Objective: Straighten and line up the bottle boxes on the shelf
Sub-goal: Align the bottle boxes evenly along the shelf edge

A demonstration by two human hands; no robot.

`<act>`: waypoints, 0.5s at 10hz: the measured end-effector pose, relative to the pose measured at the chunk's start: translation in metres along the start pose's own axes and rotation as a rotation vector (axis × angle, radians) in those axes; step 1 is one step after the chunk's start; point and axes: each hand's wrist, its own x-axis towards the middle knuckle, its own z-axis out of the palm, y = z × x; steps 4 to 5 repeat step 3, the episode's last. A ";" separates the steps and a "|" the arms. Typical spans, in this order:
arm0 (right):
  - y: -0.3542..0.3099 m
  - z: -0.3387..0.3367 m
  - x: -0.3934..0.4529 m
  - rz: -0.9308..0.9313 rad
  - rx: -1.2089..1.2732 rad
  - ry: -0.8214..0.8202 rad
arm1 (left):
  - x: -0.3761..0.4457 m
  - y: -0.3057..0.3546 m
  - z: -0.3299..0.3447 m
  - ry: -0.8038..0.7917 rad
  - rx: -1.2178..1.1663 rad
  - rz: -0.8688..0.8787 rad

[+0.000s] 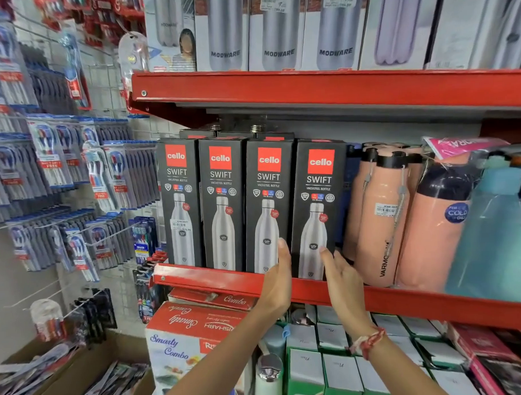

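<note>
Two bare forearms reach up to the red shelf (215, 277). Both hands are open: the left hand (278, 281) lies flat against the third box's front, and the right hand (341, 275) touches the lower right corner of the fourth box (317, 207). Four black bottle boxes (224, 201) stand upright side by side along the front edge, more behind them. Just right stand peach bottles (378, 211); how many, I cannot tell. Silver-bottle boxes (277, 31) fill the upper shelf.
</note>
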 end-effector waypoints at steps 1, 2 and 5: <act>-0.012 -0.003 -0.003 0.003 -0.005 -0.011 | -0.012 0.013 -0.005 -0.054 0.006 0.031; -0.040 -0.003 -0.007 -0.098 -0.009 0.031 | -0.022 0.033 -0.023 -0.054 0.094 0.172; -0.104 -0.004 -0.010 -0.436 -0.002 0.139 | -0.032 0.079 -0.052 0.123 0.217 0.494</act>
